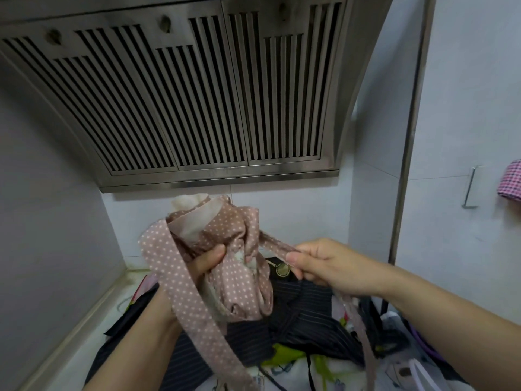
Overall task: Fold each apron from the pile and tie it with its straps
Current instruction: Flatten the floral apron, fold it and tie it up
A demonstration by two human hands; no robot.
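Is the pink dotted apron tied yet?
Not yet. The apron is bunched in the left hand; the right hand pulls one strap, another hangs loose.

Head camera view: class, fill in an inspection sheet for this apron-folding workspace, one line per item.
Surface: pale counter, bare only along its left edge.
Job's things: pink polka-dot apron bunched and held up; one strap hangs loose across the left forearm, the other strap is pulled rightward.
Clutter: pile of aprons beneath, dark pinstriped ones on top, printed fabric below.
Grippers: left hand grips the bundle; right hand pinches the strap.
Cables: nothing seen.
Surroundings: steel range hood overhead, white tiled wall, metal wall hook, checked cloth at right edge.
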